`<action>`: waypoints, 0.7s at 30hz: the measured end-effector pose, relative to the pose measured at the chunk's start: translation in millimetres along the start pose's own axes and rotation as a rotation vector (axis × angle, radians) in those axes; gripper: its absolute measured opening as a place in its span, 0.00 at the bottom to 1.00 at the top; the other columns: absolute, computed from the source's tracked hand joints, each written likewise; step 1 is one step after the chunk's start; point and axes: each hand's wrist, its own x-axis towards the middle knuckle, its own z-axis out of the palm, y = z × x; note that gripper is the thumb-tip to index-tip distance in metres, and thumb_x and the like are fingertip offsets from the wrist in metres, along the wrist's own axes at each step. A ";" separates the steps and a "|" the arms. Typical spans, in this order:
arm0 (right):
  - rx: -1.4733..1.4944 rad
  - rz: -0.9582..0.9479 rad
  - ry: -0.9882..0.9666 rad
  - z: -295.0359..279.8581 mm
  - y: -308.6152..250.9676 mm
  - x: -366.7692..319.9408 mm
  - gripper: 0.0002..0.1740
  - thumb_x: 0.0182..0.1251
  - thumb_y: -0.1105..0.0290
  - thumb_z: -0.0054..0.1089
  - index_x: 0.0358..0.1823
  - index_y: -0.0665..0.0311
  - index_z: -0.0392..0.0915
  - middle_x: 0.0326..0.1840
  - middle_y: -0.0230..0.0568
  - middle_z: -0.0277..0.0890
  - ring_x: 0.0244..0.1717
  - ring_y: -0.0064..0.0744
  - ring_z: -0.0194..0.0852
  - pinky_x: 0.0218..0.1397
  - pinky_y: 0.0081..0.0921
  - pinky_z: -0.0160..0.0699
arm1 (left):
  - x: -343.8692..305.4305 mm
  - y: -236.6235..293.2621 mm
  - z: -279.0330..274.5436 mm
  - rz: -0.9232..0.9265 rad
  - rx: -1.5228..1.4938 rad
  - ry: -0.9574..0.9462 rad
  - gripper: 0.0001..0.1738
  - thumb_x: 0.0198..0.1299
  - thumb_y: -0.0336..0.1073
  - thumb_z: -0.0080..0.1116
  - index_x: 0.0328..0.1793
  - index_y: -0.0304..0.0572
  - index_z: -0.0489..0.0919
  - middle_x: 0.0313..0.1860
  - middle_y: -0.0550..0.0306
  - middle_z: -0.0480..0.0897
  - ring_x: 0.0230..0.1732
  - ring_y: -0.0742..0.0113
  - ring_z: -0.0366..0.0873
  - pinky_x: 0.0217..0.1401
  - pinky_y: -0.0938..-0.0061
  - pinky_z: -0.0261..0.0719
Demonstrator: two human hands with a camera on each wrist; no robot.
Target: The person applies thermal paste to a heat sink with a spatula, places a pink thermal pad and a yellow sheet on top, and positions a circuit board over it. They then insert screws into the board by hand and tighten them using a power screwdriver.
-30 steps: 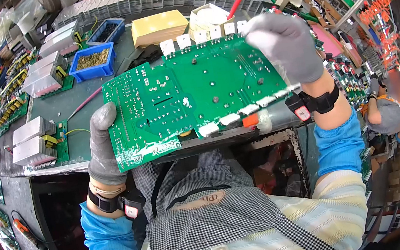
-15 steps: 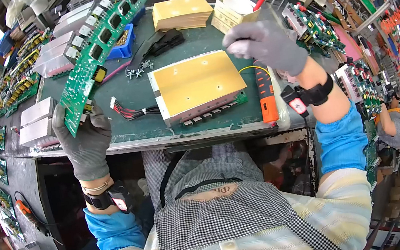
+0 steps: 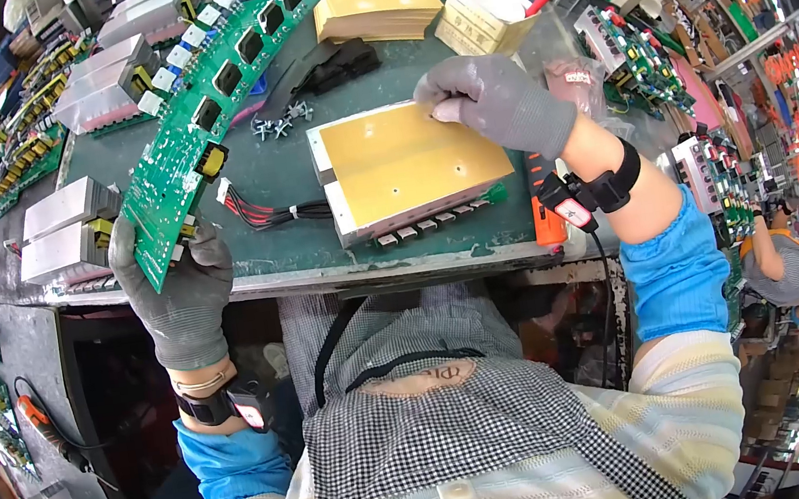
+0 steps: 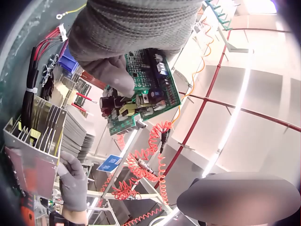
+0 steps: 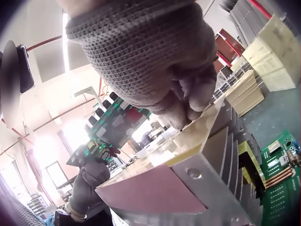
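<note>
Your left hand [image 3: 177,304] pinches the green circuit board [image 3: 179,149] by its lower end, thumb on one face and fingers behind; the board tilts up and away from that hand, its far end well clear of your grip; because only one end is held, a loosened thumb could let the board swing down, and its components could strike the silver block [image 3: 66,205] just left of that hand or the small metal pieces [image 3: 282,122] lying between and beyond your two hands; your right hand [image 3: 510,106] has its fingers curled and their tips drawn together at the far edge of the yellow sheet [image 3: 413,162]; whether they pinch something small there, you cannot tell from these views; the sheet lies over the metal heatsink [image 3: 337,207], which sits on the bench [image 3: 304,252] below and left of your right hand; a sideways drag of those fingertips could shift the sheet and put its small holes out of line; the cable bundle [image 3: 253,211], right of your left hand, runs toward the heatsink and could get snagged or trapped if the board drops across it; an elbow or wrist brushing the orange tool [image 3: 548,222], near your right wrist, could knock it.
</note>
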 end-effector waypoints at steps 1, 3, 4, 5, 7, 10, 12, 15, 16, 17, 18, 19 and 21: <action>0.009 0.043 -0.001 -0.1 -2.9 -0.1 0.10 0.63 0.75 0.64 0.46 0.63 0.83 0.37 0.43 0.83 0.41 0.43 0.84 0.48 0.35 0.81 | 0.2 -0.6 -0.3 -0.008 0.000 -0.011 0.25 0.67 0.50 0.64 0.64 0.47 0.78 0.60 0.56 0.83 0.48 0.68 0.83 0.37 0.75 0.80; -0.041 0.003 0.007 0.5 -1.3 1.1 0.10 0.63 0.74 0.64 0.46 0.63 0.81 0.36 0.44 0.83 0.40 0.44 0.84 0.47 0.35 0.81 | 0.7 -3.0 -0.4 0.002 -0.004 0.010 0.25 0.67 0.51 0.64 0.65 0.47 0.78 0.60 0.55 0.83 0.48 0.68 0.82 0.37 0.76 0.79; -0.065 -0.018 0.012 0.9 -0.8 1.9 0.11 0.63 0.74 0.64 0.47 0.63 0.81 0.36 0.45 0.83 0.40 0.44 0.84 0.46 0.36 0.81 | 0.9 -3.7 -0.7 0.008 -0.005 0.021 0.26 0.67 0.51 0.64 0.65 0.48 0.78 0.60 0.55 0.83 0.48 0.69 0.82 0.38 0.77 0.79; -0.083 -0.019 0.006 0.8 -1.9 2.5 0.11 0.63 0.73 0.64 0.47 0.63 0.81 0.36 0.45 0.83 0.40 0.44 0.84 0.46 0.36 0.81 | 1.3 -3.9 -2.6 0.010 0.011 0.023 0.26 0.66 0.51 0.64 0.65 0.48 0.78 0.59 0.55 0.83 0.47 0.69 0.81 0.38 0.77 0.79; -0.118 -0.021 -0.005 -0.4 -5.5 4.3 0.10 0.63 0.73 0.63 0.46 0.63 0.81 0.36 0.45 0.83 0.40 0.45 0.84 0.46 0.36 0.81 | 1.7 -3.9 -7.5 0.015 0.042 0.028 0.26 0.66 0.51 0.65 0.64 0.48 0.78 0.59 0.54 0.83 0.45 0.69 0.80 0.37 0.78 0.78; -0.131 -0.004 -0.006 -1.0 -7.2 6.2 0.10 0.64 0.73 0.62 0.47 0.63 0.81 0.37 0.45 0.84 0.41 0.45 0.85 0.47 0.36 0.81 | 0.7 -5.2 -5.6 0.010 0.040 0.077 0.25 0.66 0.52 0.65 0.63 0.49 0.79 0.59 0.54 0.83 0.43 0.70 0.78 0.37 0.79 0.78; -0.157 0.024 -0.019 -1.5 -9.9 7.1 0.10 0.65 0.73 0.63 0.47 0.62 0.82 0.38 0.46 0.85 0.42 0.45 0.85 0.47 0.36 0.81 | 0.1 -7.1 1.8 0.018 0.008 0.123 0.24 0.67 0.52 0.62 0.61 0.46 0.80 0.51 0.55 0.85 0.41 0.66 0.82 0.35 0.74 0.80; -0.207 0.034 -0.032 -1.1 -11.7 8.0 0.10 0.65 0.72 0.63 0.48 0.62 0.82 0.39 0.47 0.85 0.44 0.47 0.86 0.49 0.37 0.82 | -0.4 -7.9 3.5 0.030 0.000 0.128 0.23 0.68 0.51 0.60 0.60 0.45 0.80 0.47 0.54 0.87 0.39 0.65 0.84 0.34 0.73 0.82; -0.226 0.032 -0.035 -0.9 -11.8 8.3 0.11 0.66 0.72 0.63 0.48 0.61 0.83 0.40 0.47 0.85 0.45 0.48 0.86 0.49 0.38 0.82 | -0.7 -8.1 3.3 0.033 0.004 0.118 0.23 0.68 0.51 0.60 0.60 0.44 0.80 0.47 0.54 0.87 0.39 0.65 0.84 0.34 0.73 0.82; -0.241 0.025 -0.032 -0.5 -10.9 8.3 0.11 0.66 0.71 0.63 0.48 0.61 0.83 0.40 0.48 0.85 0.45 0.49 0.86 0.49 0.38 0.82 | -1.2 -8.5 3.3 0.032 0.003 0.118 0.23 0.68 0.51 0.60 0.60 0.44 0.79 0.47 0.54 0.87 0.39 0.65 0.84 0.35 0.73 0.82; -0.256 0.018 -0.029 0.3 -9.2 8.1 0.11 0.66 0.71 0.62 0.49 0.61 0.83 0.41 0.48 0.85 0.46 0.49 0.85 0.50 0.39 0.82 | -1.9 -9.0 3.4 0.031 0.003 0.118 0.23 0.68 0.51 0.60 0.60 0.44 0.79 0.47 0.54 0.87 0.39 0.65 0.84 0.35 0.74 0.82; -0.271 0.012 -0.026 0.7 -8.4 8.0 0.11 0.66 0.71 0.62 0.49 0.60 0.83 0.41 0.49 0.85 0.47 0.50 0.85 0.50 0.40 0.82 | -2.5 -9.3 3.2 0.031 0.003 0.117 0.23 0.68 0.51 0.59 0.61 0.44 0.79 0.46 0.54 0.87 0.39 0.65 0.84 0.35 0.74 0.83; -0.315 0.038 -0.039 1.0 -12.2 8.1 0.11 0.67 0.70 0.61 0.49 0.59 0.83 0.41 0.49 0.85 0.46 0.52 0.85 0.49 0.42 0.82 | -3.2 -8.6 -0.4 0.018 0.000 0.071 0.23 0.68 0.51 0.59 0.61 0.44 0.78 0.46 0.53 0.87 0.39 0.65 0.84 0.35 0.74 0.83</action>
